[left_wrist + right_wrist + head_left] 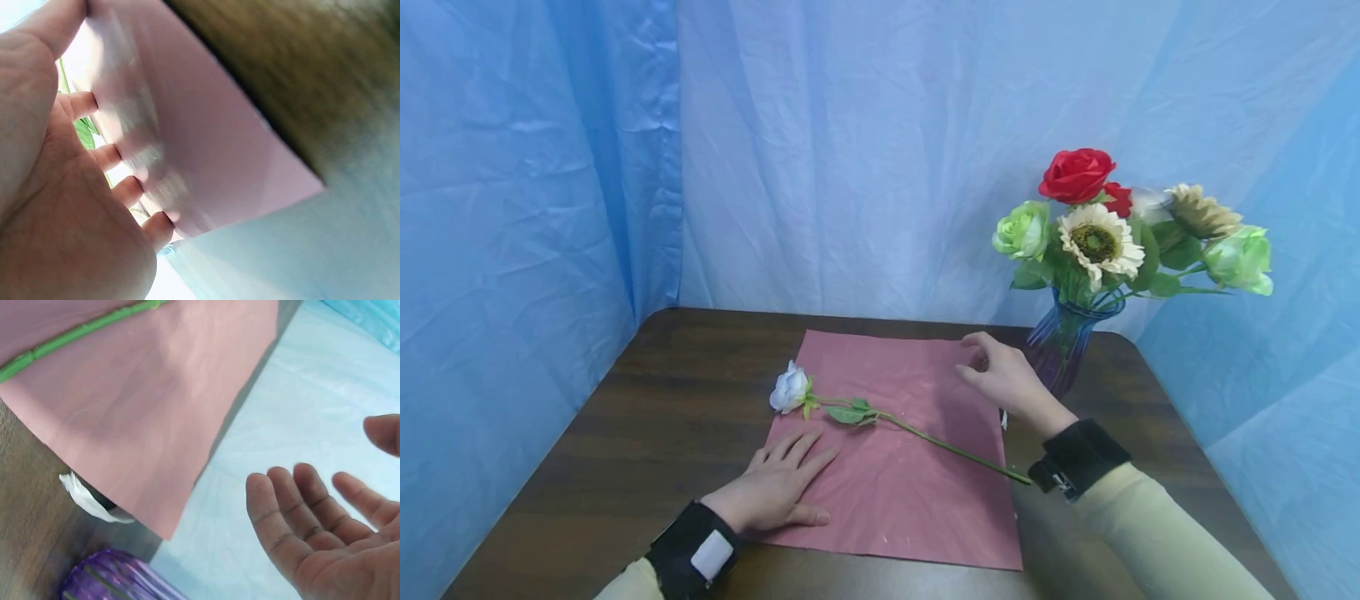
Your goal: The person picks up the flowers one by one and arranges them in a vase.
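A sheet of pink paper (917, 517) lies on the brown table. My left hand (771, 490) rests on the paper's left side with the fingers spread; in the left wrist view its fingertips touch the paper. Across the sheet lies a white rose (789, 390), its bloom at the left edge and its green stem (943, 446) slanting down to the right. Above the paper's far right corner is my right hand (1006, 382), holding nothing. Its fingers are loosely bent in the right wrist view, apart from the paper (144, 425).
Just beyond my right hand stands a blue-purple glass vase (1063, 337) with red roses (1077, 175), green roses and cream sunflowers (1097, 242). A white scrap (90, 501) and something dark stick out from under the paper's right edge. Blue cloth (850, 167) hangs around the table.
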Motion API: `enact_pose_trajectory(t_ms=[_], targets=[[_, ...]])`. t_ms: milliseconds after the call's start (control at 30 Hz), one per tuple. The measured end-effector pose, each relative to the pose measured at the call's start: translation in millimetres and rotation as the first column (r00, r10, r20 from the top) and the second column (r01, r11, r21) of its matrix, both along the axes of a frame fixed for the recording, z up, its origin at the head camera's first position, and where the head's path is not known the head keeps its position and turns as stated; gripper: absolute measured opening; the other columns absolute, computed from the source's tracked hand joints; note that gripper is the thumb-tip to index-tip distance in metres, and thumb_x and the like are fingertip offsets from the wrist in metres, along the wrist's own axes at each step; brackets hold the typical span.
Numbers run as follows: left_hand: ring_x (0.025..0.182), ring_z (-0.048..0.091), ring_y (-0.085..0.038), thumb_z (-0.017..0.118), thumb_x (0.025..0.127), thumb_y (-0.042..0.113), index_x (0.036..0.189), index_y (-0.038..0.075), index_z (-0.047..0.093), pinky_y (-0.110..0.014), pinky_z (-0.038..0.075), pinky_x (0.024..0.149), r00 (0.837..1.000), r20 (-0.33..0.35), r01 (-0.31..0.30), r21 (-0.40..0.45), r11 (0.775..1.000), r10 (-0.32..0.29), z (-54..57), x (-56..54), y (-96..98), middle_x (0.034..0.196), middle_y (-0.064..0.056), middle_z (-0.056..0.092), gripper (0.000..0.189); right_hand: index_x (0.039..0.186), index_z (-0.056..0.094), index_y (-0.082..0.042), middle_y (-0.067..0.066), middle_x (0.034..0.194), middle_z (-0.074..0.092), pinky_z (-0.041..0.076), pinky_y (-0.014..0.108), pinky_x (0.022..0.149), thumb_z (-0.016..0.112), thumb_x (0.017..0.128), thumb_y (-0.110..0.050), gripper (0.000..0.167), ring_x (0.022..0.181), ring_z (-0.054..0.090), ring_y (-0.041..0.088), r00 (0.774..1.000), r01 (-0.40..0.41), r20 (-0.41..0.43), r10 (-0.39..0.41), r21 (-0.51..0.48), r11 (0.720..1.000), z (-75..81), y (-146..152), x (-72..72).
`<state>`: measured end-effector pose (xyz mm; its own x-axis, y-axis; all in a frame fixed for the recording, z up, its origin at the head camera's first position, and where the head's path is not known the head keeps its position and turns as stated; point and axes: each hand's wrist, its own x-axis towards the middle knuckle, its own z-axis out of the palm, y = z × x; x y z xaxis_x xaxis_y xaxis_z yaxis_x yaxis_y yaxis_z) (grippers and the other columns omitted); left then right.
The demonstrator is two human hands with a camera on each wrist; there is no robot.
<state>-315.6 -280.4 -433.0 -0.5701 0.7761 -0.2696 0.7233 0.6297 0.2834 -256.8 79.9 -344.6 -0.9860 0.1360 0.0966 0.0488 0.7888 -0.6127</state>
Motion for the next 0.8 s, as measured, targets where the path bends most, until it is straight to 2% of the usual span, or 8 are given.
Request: enact_pose_trajectory(t_ms=[367, 633, 800], targets=[[0.152, 0.017, -0.043, 0.061, 0.089, 0.072, 0.161, 0.026, 0.034, -0.069, 0.027, 0.112, 1.0, -0.014, 0.014, -0.016, 1.0, -0.014, -0.2, -2.9, 2.7, 0.169, -0.011, 0.018, 0.089, 0.136, 0.059, -0.004, 0.004, 0.09, 0.065, 0.049, 0.038, 0.071, 0.069, 0.094, -0.021, 0.046, 0.077, 0.059, 0.017, 0.993, -0.116, 0.04, 0.113, 0.071, 0.991, -13.4, -16, -15.3], [0.152, 0.019, -0.042, 0.061, 0.088, 0.072, 0.161, 0.028, 0.034, -0.066, 0.03, 0.111, 1.0, -0.027, 0.011, -0.026, 1.0, -0.012, 2.6, -0.8, 2.9, 0.169, -0.011, 0.02, 0.089, 0.131, 0.061, -0.005, 0.006, 0.097, 0.065, 0.051, 0.042, 0.077, 0.067, 0.09, -0.019, 0.044, 0.087, 0.06, 0.021, 0.983, -0.167, 0.098, 0.153, 0.153, 0.974, -22.1, -31, -24.8], [0.151, 0.02, -0.042, 0.061, 0.088, 0.072, 0.161, 0.027, 0.034, -0.066, 0.031, 0.11, 0.999, -0.037, 0.008, -0.038, 0.999, -0.009, 1.9, -1.3, 4.0, 0.169, -0.011, 0.02, 0.09, 0.131, 0.061, -0.006, 0.013, 0.11, 0.068, 0.052, 0.047, 0.083, 0.066, 0.093, -0.018, 0.041, 0.098, 0.063, 0.026, 0.969, -0.213, 0.16, 0.186, 0.17, 0.962, -28.7, -43, -28.1]])
